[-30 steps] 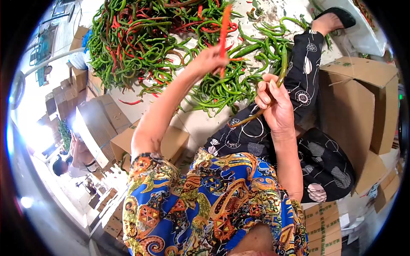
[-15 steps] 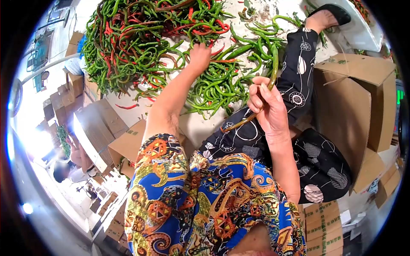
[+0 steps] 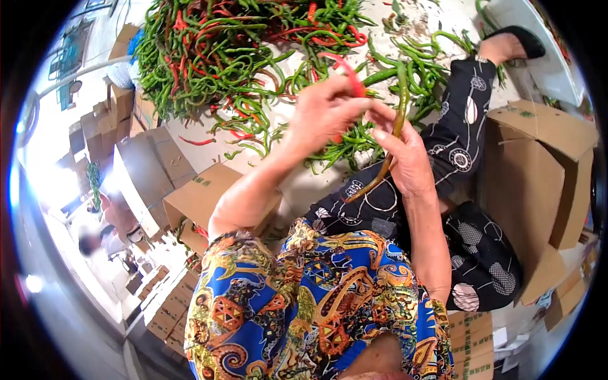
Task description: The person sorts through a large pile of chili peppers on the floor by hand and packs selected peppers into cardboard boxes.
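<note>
My right hand grips a long brownish-green chili pepper that stands upright, its lower end curving down to the left over my lap. Close beside it, my left hand is closed on a red chili pepper, which sticks up above the fingers. The fingertips of both hands meet or nearly meet; I cannot tell if they touch. Under and behind the hands lies a heap of green chili peppers, partly hidden by them. A large mixed pile of red and green chili peppers spreads at upper left.
Right of my leg stands an open cardboard box; another cardboard box is left of my arm. More green peppers lie near my outstretched leg. A white container is at upper right. Another person is in the left background.
My left hand has come back from the pile toward my right hand, now with a red chili pepper in it. The right hand still holds the brownish-green pepper.
</note>
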### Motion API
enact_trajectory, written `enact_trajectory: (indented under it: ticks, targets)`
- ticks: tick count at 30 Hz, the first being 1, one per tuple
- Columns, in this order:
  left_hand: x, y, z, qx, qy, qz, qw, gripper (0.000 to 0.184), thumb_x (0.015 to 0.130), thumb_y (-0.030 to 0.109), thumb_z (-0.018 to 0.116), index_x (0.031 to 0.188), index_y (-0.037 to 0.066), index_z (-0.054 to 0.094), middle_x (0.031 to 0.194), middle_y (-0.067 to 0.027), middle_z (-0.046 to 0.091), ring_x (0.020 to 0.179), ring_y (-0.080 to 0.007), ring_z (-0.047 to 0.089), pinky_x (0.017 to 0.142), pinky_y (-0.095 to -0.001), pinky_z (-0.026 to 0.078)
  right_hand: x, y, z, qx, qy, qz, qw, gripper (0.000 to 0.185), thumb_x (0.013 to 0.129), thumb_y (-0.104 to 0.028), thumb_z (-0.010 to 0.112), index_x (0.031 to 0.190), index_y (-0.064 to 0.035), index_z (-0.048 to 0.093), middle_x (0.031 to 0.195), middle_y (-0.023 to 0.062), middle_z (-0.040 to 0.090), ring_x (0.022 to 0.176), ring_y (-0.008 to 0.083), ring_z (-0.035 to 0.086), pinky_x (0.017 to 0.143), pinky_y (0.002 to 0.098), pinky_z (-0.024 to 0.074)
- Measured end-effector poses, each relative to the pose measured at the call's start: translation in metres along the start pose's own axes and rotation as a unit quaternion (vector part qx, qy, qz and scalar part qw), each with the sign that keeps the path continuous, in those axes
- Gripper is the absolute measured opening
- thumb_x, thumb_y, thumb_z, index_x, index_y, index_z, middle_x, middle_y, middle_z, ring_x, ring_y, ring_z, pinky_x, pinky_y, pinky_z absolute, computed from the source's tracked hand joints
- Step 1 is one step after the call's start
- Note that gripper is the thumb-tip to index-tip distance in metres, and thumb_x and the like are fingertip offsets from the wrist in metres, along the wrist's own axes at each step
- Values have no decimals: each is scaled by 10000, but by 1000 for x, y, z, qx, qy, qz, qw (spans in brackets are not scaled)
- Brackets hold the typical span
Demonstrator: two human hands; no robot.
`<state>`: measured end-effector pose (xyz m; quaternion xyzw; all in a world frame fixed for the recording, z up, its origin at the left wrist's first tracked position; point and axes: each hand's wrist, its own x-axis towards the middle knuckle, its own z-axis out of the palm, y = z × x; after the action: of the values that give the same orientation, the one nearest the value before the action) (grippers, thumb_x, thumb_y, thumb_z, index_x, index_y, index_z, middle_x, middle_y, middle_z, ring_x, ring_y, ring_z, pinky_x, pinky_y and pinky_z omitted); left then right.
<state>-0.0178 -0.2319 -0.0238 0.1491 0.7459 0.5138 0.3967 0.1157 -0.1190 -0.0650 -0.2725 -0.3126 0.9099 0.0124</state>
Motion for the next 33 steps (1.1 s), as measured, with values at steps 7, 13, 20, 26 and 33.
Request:
enact_trajectory:
  ticks: [7,13,20,26,33]
  targets:
    - [92,-150,-10,250,87,119,957,253,859,203,607,1024,16,648,895,-116,672,813,-246,648,735,-367,511,3,6,-11,110,118,-18,987,111,935,-131,552,1010,-50,548,780,8,545,652,94,498,666,275,477]
    - [83,-211,0,545,58,89,832,224,762,207,651,932,62,668,793,-177,600,809,-350,585,754,-439,480,6,7,-20,163,94,-9,982,134,916,-105,578,1030,-38,555,847,33,561,682,93,500,646,253,449]
    - [18,-138,-7,293,167,106,936,182,864,187,602,981,62,664,745,-107,599,669,-221,570,627,-347,472,9,8,-18,91,139,14,986,231,878,-63,620,1099,-6,586,1023,79,616,807,98,546,659,221,454]
    - [-4,-88,-16,-250,132,-86,955,361,971,267,506,1187,-15,569,946,-70,620,851,-121,572,778,-249,460,11,12,-11,11,128,58,990,313,810,-55,705,1097,-13,587,1026,71,629,876,117,581,728,237,456]
    - [6,-85,51,-314,-60,-64,945,458,1007,324,366,1204,-46,551,1136,-127,616,1053,-215,568,970,-336,417,15,14,-10,-67,134,52,987,232,821,-52,678,1042,-26,612,892,28,648,746,98,583,655,226,459]
